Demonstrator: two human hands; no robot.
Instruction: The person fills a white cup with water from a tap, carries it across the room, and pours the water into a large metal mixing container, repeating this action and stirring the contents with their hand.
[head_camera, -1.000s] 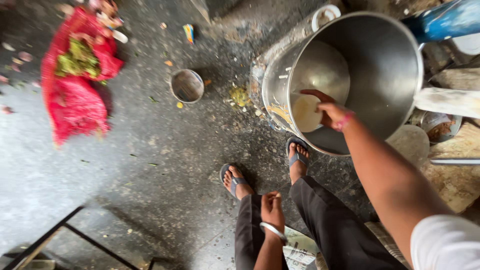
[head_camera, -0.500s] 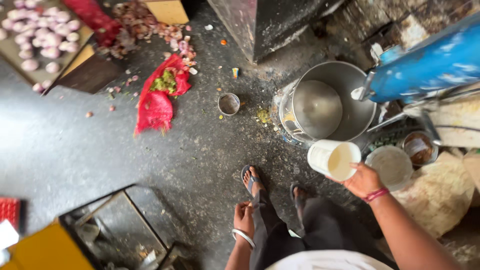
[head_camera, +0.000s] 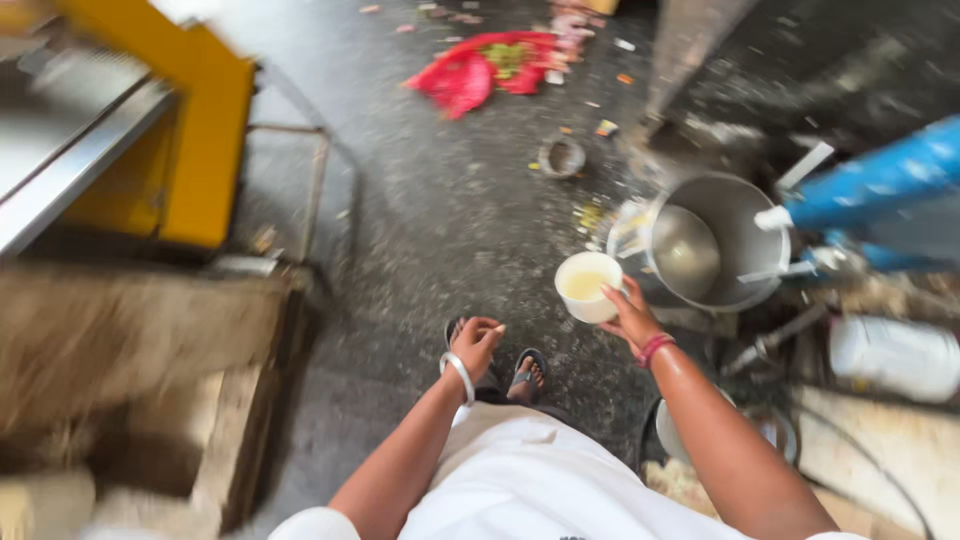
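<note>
While I look down over my white clothes (head_camera: 520, 480), the far left of the view is a blur of grey metal ledge (head_camera: 70, 170) and a yellow frame (head_camera: 190, 140), with a rough brown block (head_camera: 120, 350) below them on the dark wet floor (head_camera: 400, 240).

Further in, my left hand (head_camera: 476, 343) hangs in front of me over my sandalled feet (head_camera: 510, 370). A silver bangle (head_camera: 460, 375) circles that wrist. The fingers are loosely curled in toward the palm and hold nothing; the hand touches nothing.

Up the floor, well away from me, lies a red cloth (head_camera: 480, 72) with green scraps on it, and nearer, a small round metal bowl (head_camera: 562, 157) sits on the ground with bits of peel scattered about.

To the right of centre, my right hand (head_camera: 632, 318) is wrapped around a white cup (head_camera: 590, 287), fingers closed on its side from the right, a red band on that wrist. The cup is upright, in the air, and holds a pale yellowish liquid. It sits just beside the left rim of a large steel pot (head_camera: 715, 240), which stands on the floor with some light liquid at its bottom.

Beyond the pot, a blue cylinder (head_camera: 880, 185) slants across the right edge, and a white container (head_camera: 895, 355) lies lower down beside it.
</note>
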